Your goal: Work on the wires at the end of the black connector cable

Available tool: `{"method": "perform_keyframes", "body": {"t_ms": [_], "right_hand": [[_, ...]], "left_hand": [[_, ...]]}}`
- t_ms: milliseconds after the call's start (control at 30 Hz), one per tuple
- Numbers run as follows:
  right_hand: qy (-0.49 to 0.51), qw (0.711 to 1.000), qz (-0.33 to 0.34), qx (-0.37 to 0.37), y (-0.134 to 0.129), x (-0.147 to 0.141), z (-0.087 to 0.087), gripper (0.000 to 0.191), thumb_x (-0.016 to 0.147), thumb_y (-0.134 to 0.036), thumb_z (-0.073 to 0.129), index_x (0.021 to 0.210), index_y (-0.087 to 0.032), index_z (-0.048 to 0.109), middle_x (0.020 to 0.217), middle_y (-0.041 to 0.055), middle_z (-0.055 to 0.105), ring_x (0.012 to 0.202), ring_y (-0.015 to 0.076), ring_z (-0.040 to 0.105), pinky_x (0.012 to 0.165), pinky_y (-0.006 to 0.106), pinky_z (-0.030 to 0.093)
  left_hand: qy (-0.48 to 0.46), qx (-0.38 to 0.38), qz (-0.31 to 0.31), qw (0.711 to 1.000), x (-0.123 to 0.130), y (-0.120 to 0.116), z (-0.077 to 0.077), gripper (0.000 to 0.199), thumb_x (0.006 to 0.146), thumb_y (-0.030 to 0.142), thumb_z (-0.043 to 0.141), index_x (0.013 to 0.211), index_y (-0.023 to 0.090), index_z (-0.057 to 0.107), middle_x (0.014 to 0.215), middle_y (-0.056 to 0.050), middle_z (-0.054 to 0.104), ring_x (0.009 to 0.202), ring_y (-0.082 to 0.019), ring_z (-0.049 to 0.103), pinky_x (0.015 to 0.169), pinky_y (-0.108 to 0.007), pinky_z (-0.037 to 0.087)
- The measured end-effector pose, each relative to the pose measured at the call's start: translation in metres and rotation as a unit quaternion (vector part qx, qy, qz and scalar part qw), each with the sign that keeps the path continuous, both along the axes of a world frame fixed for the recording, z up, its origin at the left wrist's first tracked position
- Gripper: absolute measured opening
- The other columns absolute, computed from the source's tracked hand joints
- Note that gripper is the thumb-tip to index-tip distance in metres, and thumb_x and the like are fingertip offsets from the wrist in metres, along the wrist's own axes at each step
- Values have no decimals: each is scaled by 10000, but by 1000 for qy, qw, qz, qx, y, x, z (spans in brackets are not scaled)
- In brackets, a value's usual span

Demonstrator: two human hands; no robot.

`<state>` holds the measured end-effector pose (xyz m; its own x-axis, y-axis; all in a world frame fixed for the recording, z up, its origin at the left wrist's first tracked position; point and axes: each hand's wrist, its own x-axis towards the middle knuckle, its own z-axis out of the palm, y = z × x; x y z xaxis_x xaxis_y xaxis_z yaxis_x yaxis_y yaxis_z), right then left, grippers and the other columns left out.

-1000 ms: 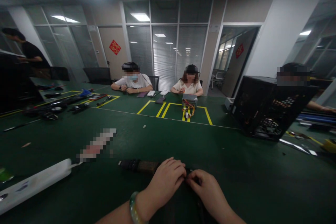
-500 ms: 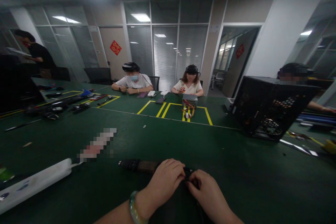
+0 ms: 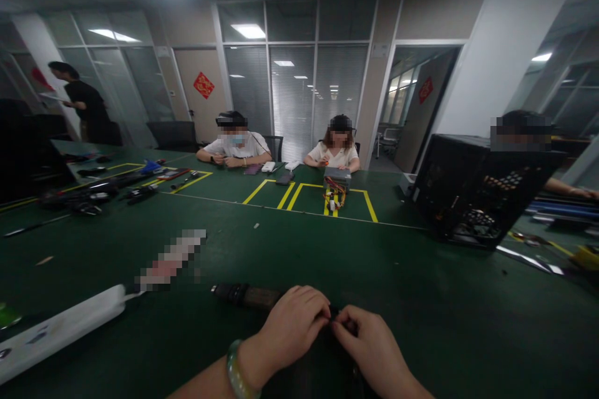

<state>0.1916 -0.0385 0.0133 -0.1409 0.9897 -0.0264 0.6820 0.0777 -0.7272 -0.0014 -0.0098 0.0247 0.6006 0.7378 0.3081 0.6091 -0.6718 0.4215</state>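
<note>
A dark tool with a round, stepped tip and a brownish body (image 3: 255, 297) lies on the green table, pointing left. My left hand (image 3: 299, 321), with a green bangle (image 3: 236, 369) at its wrist, rests over the tool's right part, its fingers bent together. Close beside it, my right hand (image 3: 367, 340) is closed in a pinch. The fingertips of both hands meet at a small dark piece near the tool's right end. What exactly they pinch is too small and dark to make out.
A white power strip (image 3: 65, 330) lies at the left. Tools (image 3: 112, 184) are spread at the far left. A black computer case (image 3: 482, 190) stands at the right. Two people sit opposite, near a grey power supply (image 3: 337, 178) with wires. Another person is behind the case.
My hands have stayed nearly in place, with the right fingertips slightly closer to the left ones. The standing person at the far left has shifted right.
</note>
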Motion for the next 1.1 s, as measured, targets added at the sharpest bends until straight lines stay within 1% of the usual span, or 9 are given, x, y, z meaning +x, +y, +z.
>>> {"method": "perform_keyframes", "body": {"t_ms": [167,267,400,500,633,700,833,967,1100], "right_hand": [[-12,1000,-8,5,2,0,-3,137,841,-335,597,797,-246,692,644,-43,635,593,126,567,532,225,289],[-13,1000,-6,4,3,1,-7,154,849,-350,595,807,-240,693,656,-38,642,602,129,572,537,222,298],[-8,1000,-8,6,4,1,-9,154,860,-346,584,830,-246,697,658,-37,643,595,129,574,534,222,301],[-7,1000,-5,8,4,1,-7,150,867,-329,571,830,-258,698,646,-43,635,586,127,570,523,223,290],[-19,1000,-10,12,3,1,-6,165,867,-322,564,791,-255,695,636,-44,628,578,125,565,517,225,278],[-21,1000,-12,12,3,2,-6,160,863,-315,568,790,-255,696,642,-44,632,581,125,570,517,225,277],[-24,1000,-15,11,4,3,-8,137,854,-307,578,823,-257,701,650,-45,641,583,125,577,511,224,276],[-18,1000,-17,8,5,5,-9,144,857,-311,579,824,-248,705,653,-40,649,581,123,583,509,223,286],[-23,999,-13,18,5,6,-8,135,851,-304,587,811,-249,704,651,-40,648,589,125,584,514,221,291]], "left_hand": [[2,4,-3,1000,1,1,-5,46,891,185,569,920,216,588,999,-5,641,960,-183,567,898,-335,402],[4,10,-3,1000,1,2,-7,57,886,184,575,928,220,588,996,-2,641,959,-183,567,888,-334,401],[18,15,-2,1000,1,2,-6,72,876,186,581,936,226,585,998,2,637,963,-181,567,895,-337,400],[26,17,-6,1000,0,0,-4,121,850,168,584,953,230,574,1038,8,630,1007,-174,561,938,-337,393],[25,29,2,999,-1,-2,-1,270,785,101,561,1022,230,545,1197,-8,583,1140,-187,508,1049,-365,330],[30,29,21,999,-2,-3,0,299,765,102,558,1036,228,537,1166,-14,587,1113,-195,517,1074,-386,303],[56,7,42,998,-6,-2,6,275,769,156,578,1032,229,544,1018,-10,601,985,-200,548,1015,-388,346],[76,-2,30,997,-10,-1,13,282,785,209,612,1058,240,547,1068,-12,593,995,-208,539,920,-345,390],[93,7,30,995,-10,-1,13,219,837,259,614,1048,248,559,1051,-2,598,981,-201,532,895,-337,380]]}}
